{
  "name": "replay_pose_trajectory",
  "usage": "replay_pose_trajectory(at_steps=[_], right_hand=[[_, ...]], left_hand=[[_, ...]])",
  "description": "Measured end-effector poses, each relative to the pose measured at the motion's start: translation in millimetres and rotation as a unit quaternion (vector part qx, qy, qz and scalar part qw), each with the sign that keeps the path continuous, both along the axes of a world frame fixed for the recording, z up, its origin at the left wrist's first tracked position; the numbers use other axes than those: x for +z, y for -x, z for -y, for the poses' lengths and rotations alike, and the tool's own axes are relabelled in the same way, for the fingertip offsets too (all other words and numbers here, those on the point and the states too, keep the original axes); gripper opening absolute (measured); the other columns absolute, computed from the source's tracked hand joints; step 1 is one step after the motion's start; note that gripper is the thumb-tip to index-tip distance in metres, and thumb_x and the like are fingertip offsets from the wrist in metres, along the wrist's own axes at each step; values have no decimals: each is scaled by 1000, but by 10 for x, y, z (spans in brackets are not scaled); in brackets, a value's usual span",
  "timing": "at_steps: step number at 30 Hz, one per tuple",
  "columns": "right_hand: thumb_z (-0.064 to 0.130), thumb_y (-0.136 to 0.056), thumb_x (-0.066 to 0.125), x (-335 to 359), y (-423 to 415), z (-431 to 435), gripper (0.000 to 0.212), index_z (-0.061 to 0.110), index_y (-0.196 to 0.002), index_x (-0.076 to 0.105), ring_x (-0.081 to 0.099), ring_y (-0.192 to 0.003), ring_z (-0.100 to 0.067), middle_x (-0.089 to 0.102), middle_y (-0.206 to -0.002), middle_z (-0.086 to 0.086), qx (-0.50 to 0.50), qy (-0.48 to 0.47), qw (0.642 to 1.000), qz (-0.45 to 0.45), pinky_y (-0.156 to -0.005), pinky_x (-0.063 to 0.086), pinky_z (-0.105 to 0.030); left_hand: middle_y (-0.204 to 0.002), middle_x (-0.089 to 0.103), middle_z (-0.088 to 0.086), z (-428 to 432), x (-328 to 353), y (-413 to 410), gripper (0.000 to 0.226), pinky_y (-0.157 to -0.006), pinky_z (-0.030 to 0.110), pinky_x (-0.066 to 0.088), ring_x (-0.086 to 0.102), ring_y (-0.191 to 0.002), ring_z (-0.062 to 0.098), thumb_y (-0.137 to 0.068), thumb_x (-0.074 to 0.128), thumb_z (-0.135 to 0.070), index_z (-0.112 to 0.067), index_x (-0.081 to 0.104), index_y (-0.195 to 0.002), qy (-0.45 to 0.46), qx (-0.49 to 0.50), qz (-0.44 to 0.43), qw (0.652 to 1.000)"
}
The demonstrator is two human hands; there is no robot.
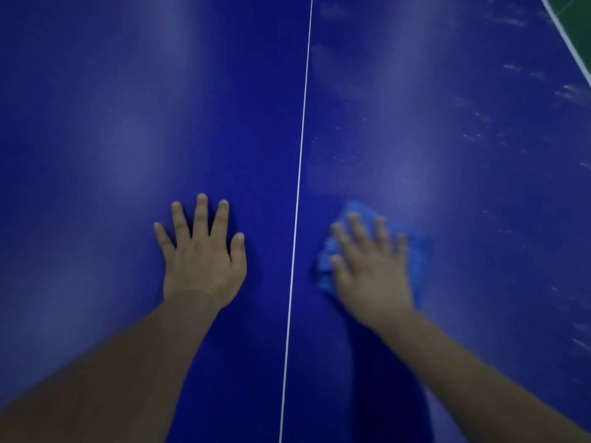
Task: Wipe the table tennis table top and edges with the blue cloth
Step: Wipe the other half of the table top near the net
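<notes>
The table [128,123] fills almost the whole view, a deep blue top with pale sheens of reflected light and a thin white centre line [299,174] running from top to bottom. The blue cloth [332,251] lies flat on the top just right of that line. It is a lighter, brighter blue than the table, bunched and creased, and shows past the fingers at the front, left and right.

The right hand [372,270] presses down on the cloth with fingers spread and fairly straight; it is blurred. The left hand [203,257] rests flat on the bare top left of the line, fingers wide apart, holding nothing.

Whitish smears and specks [476,129] mark the surface on the right half, toward the white edge line [566,39] at the upper right corner.
</notes>
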State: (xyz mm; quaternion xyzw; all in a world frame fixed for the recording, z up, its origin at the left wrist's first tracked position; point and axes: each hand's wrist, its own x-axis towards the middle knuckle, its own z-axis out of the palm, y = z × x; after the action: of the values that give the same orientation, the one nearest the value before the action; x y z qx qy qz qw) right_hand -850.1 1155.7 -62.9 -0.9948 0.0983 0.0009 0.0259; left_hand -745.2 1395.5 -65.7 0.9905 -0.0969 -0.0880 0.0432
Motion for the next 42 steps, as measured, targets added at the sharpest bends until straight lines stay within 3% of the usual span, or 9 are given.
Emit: replay_pose_trajectory(at_steps=[4, 8, 12, 17, 21, 24, 33, 38, 42], right_hand=[[52, -101, 16, -30, -933, -868, 60, 35, -157, 28, 4, -155, -31, 17, -167, 5, 146, -62, 987, -14, -120, -5, -62], [52, -101, 18, -55, -1393, -395, 59, 37, -158, 24, 5, -155, -31, 14, -168, 6, 143, -43, 988, -30, -119, -2, -61], [42, -105, 26, -49, -1219, 1308, 54, 31, -158, 25, 15, -151, -37, 16, -168, 2, -124, 28, 992, -26, -117, 16, -64], [54, -101, 15, 112, -1078, 1965, 61, 35, -160, 14, 0, -154, -37, 3, -169, 6, -410, -69, 908, -38, -117, 2, -69], [49, -101, 20, -9, -1255, 760, 59, 33, -157, 27, 13, -153, -37, 18, -167, 3, -142, -16, 990, -8, -117, 6, -67], [56, -98, 13, -30, -1158, 332, 63, 36, -157, 29, 11, -154, -32, 20, -167, 6, 54, -34, 997, -46, -120, 2, -63], [55, -96, 16, 92, -820, 2092, 65, 36, -158, 17, 4, -154, -33, 7, -168, 8, -349, -56, 934, -47, -119, 4, -66], [51, -96, 14, -34, -1296, 546, 66, 33, -158, 27, 12, -153, -36, 17, -168, 3, -75, -7, 997, -17, -118, 5, -64], [53, -100, 15, -36, -1941, -511, 61, 36, -158, 23, 3, -155, -32, 14, -168, 5, 121, -55, 990, -36, -119, -4, -63]], left_hand=[[-168, 1, 0, 10, 9, 26, 65, -122, 58, -4, -9, -154, 30, -100, 14, -50, -27, 5, -160, 46, 24, 6, 999], [-168, 3, 1, 16, 8, 17, 69, -122, 57, -7, -10, -153, 30, -95, 8, -54, -29, 9, -159, 33, 17, -2, 999], [-168, 1, 1, 7, 20, 21, 71, -121, 59, -5, -10, -153, 32, -93, 6, -57, -29, 10, -159, 19, 15, -6, 1000], [-168, 0, 2, 24, 31, 14, 71, -121, 60, -5, -11, -153, 33, -94, 6, -57, -29, 10, -159, 12, 15, -17, 1000], [-168, 2, 2, 38, 42, 27, 72, -121, 59, -6, -9, -153, 31, -94, 7, -57, -29, 13, -159, 18, 18, -14, 1000], [-168, 6, 4, 27, 52, 29, 72, -121, 60, -5, -8, -153, 32, -94, 8, -57, -27, 16, -159, 23, 18, -16, 999], [-167, 12, 7, 0, 31, 9, 70, -120, 61, -2, -2, -153, 36, -96, 13, -55, -24, 21, -158, 10, 14, -14, 1000], [-166, 15, 8, 8, 26, 13, 69, -120, 63, 1, 0, -153, 36, -96, 17, -53, -24, 23, -158, 7, 12, -8, 1000], [-167, 13, 6, 37, 36, 27, 71, -121, 61, -1, -3, -153, 34, -94, 16, -54, -25, 22, -158, 13, 26, -8, 1000]])
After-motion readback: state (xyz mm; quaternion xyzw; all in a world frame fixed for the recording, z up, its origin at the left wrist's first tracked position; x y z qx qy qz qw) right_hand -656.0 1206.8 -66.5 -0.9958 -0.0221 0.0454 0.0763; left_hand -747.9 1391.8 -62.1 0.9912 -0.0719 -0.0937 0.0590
